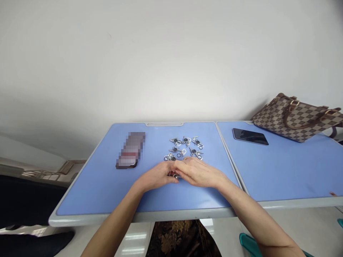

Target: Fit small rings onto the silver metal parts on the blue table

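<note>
The left hand [155, 175] and right hand [199, 172] meet, grips narrow on a small metal part [177, 176] (mostly hidden by fingers), just below scattered clasps [184, 148] on the blue surface [91, 189]. A blurred object [130, 150] lies left — phone [250, 136] and handbag [296, 117] right.

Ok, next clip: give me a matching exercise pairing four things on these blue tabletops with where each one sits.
Things:
1. Black rectangular smartphone
2. Brown checkered handbag
3. Small silver metal fittings
4. Pixelated, blurred-out object

Places:
A. Back right corner of the right blue tabletop
B. Left side of the left blue tabletop
C. Back left of the right blue tabletop
D. Middle of the left blue tabletop

Pairs: 1-C; 2-A; 3-D; 4-B
</note>
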Available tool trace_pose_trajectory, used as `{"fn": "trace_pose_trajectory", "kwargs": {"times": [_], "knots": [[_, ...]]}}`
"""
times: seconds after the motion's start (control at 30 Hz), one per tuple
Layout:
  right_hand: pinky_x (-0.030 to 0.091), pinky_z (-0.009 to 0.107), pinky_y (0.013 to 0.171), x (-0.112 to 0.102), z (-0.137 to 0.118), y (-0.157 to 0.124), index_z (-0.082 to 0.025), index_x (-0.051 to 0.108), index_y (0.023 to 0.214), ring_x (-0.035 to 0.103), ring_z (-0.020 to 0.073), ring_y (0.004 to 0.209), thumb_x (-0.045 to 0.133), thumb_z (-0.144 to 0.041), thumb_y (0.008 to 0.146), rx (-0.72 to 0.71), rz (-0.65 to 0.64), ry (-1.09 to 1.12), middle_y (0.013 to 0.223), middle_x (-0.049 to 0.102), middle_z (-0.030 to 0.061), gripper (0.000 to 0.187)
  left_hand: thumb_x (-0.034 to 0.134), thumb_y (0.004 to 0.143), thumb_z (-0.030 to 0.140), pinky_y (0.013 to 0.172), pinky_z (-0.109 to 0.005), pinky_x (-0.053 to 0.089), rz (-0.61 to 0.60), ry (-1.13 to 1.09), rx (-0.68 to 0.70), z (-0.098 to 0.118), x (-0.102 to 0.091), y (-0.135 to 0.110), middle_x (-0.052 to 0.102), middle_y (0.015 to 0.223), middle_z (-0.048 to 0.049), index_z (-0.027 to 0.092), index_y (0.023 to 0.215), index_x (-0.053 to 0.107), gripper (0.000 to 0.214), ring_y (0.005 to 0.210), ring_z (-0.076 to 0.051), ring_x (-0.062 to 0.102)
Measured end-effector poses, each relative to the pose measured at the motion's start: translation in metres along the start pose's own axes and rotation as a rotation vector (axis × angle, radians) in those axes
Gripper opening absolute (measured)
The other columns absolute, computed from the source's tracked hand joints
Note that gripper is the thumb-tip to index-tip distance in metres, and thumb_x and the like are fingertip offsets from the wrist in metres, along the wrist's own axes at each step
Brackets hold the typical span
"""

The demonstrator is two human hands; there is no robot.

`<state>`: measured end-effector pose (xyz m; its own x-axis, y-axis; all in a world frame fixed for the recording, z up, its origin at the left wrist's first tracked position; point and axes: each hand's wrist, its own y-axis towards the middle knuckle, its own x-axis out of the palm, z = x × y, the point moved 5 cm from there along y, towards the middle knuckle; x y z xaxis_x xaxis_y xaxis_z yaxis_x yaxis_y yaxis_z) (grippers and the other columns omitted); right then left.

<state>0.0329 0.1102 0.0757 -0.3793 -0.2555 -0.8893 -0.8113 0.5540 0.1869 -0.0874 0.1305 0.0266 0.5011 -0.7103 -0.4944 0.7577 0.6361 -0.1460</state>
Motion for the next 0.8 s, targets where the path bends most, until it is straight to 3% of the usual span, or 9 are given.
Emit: {"fn": "trace_pose_trajectory", "kwargs": {"times": [0.33, 0.57, 0.7, 0.8], "knots": [[0.037, 0.029, 0.071, 0.002, -0.002, 0.0, -0.018, 0.053, 0.1, 0.045, 0.0126, 0.062, 0.032, -0.018, 0.1, -0.057, -0.023, 0.018, 0.074, 0.059, 0.0006, 0.022, 0.064, 0.074, 0.014, 0.078, -0.026, 0.044, 0.007, 0.01, -0.029, -0.003, -0.001, 0.0, 0.065, 0.086, 0.0017, 0.017, 0.082, 0.06, 0.009, 0.083, -0.016, 0.057], [0.038, 0.026, 0.065, 0.005, 0.012, 0.002, -0.017, 0.049, 0.109, 0.057, 0.015, 0.065, 0.036, -0.02, 0.098, 0.162, 0.156, -0.016, 0.077, 0.066, 0.0019, 0.017, 0.065, 0.076, 0.021, 0.065, -0.025, 0.037, 0.013, 0.219, -0.042, -0.004, 0.0, 0.002, 0.054, 0.075, 0.0021, 0.016, 0.072, 0.052, 0.014, 0.069, -0.014, 0.048], [0.037, 0.029, 0.065, 0.006, 0.015, 0.001, -0.016, 0.053, 0.098, 0.056, 0.0166, 0.055, 0.038, -0.034, 0.1, 0.2, 0.218, -0.207, 0.064, 0.064, 0.0018, 0.023, 0.063, 0.077, 0.021, 0.065, -0.025, 0.036, 0.048, 0.272, -0.026, -0.002, -0.001, 0.002, 0.052, 0.076, 0.002, 0.017, 0.074, 0.052, 0.012, 0.069, -0.013, 0.047], [0.035, 0.029, 0.062, 0.006, 0.013, 0.0, -0.016, 0.052, 0.093, 0.056, 0.0164, 0.053, 0.034, -0.032, 0.101, 0.204, 0.251, -0.238, 0.063, 0.064, 0.0029, 0.025, 0.062, 0.078, 0.022, 0.063, -0.025, 0.034, 0.061, 0.285, -0.036, -0.002, -0.001, 0.002, 0.051, 0.073, 0.003, 0.017, 0.075, 0.051, 0.012, 0.066, -0.013, 0.045]]}}
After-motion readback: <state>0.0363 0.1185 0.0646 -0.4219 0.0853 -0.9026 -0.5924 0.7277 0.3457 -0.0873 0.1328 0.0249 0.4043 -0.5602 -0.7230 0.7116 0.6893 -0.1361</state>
